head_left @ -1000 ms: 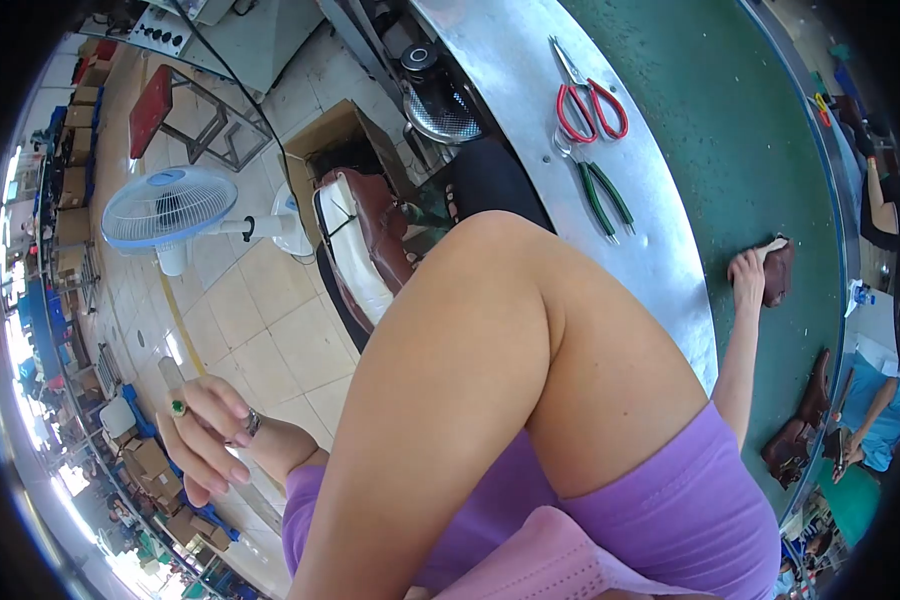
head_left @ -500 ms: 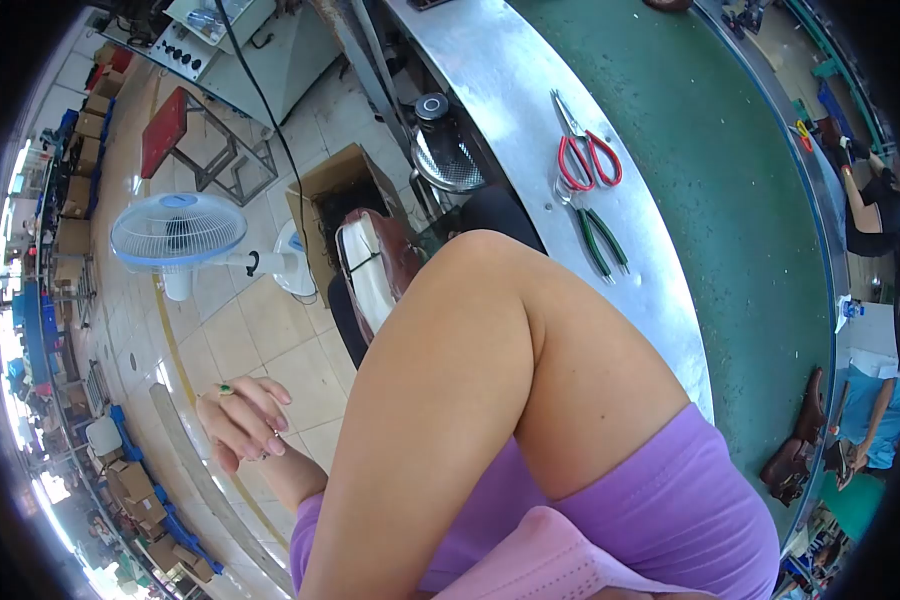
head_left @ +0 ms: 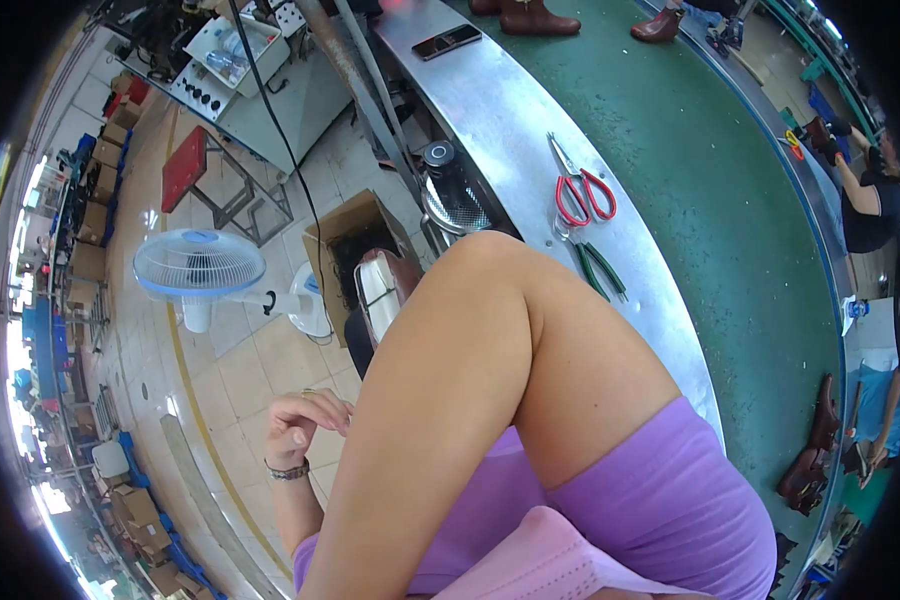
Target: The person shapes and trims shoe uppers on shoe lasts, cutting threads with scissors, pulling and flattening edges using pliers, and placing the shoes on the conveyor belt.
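Observation:
My left hand [head_left: 308, 425], with a ring and a dark bracelet, is raised beside my bare leg [head_left: 440, 390] at the lower left. Its fingers are curled in, with nothing visible in them; the fingertips are close to the leg's edge. My right hand is out of view. On the metal table edge [head_left: 660, 300] lie red-handled scissors [head_left: 585, 197] and a green-handled tool [head_left: 598, 270], partly behind my leg. A black phone [head_left: 447, 42] lies farther up the same edge.
Brown boots [head_left: 808, 455] lie on the green surface [head_left: 740, 260] at the right, with more brown footwear [head_left: 538, 18] at the top. A fan [head_left: 200, 265], red stool [head_left: 184, 170] and cardboard box [head_left: 360, 215] stand left. Two people sit across at far right.
My right hand, first on a small brown shoe piece, has left view with it. My left hand has moved right and its fingers have curled. The view has shifted, bringing in the phone and boots.

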A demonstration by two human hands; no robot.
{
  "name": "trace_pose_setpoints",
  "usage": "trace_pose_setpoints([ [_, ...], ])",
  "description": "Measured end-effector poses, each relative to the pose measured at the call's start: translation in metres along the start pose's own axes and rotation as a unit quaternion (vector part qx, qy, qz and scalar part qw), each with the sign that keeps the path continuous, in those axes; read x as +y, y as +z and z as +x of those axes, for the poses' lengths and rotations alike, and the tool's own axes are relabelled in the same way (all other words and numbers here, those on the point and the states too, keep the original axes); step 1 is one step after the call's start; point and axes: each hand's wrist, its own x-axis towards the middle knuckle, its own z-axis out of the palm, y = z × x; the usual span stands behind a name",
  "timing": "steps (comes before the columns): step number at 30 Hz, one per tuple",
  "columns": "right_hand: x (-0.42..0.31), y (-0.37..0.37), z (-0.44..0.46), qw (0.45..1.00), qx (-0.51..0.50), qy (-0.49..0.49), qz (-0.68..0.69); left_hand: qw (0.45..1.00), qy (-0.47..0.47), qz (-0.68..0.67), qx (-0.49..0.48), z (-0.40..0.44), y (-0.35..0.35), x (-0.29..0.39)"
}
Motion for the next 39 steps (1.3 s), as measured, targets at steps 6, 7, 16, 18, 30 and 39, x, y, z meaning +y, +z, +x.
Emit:
trace_pose_setpoints([
  [6,0.037,0.012,0.066,0.993,-0.027,-0.068,0.097,0.998,0.042,0.045,0.003,-0.011,0.007,0.009],
  [7,0.043,0.011,0.071,0.992,-0.029,-0.069,0.104,0.998,0.043,0.045,0.012,-0.013,0.009,0.01],
  [16,0.056,0.028,0.12,0.979,-0.047,-0.114,0.162,0.996,-0.014,0.031,0.081,-0.012,0.023,-0.003],
  [18,0.056,0.031,0.13,0.976,-0.054,-0.121,0.175,0.996,-0.032,0.028,0.083,-0.012,0.02,-0.003],
  [30,0.065,0.035,0.156,0.956,-0.085,-0.132,0.247,0.999,-0.004,0.013,-0.035,0.001,-0.003,-0.004],
  [39,0.074,0.033,0.161,0.951,-0.096,-0.133,0.263,1.0,0.003,0.012,0.006,0.006,0.014,0.003],
])
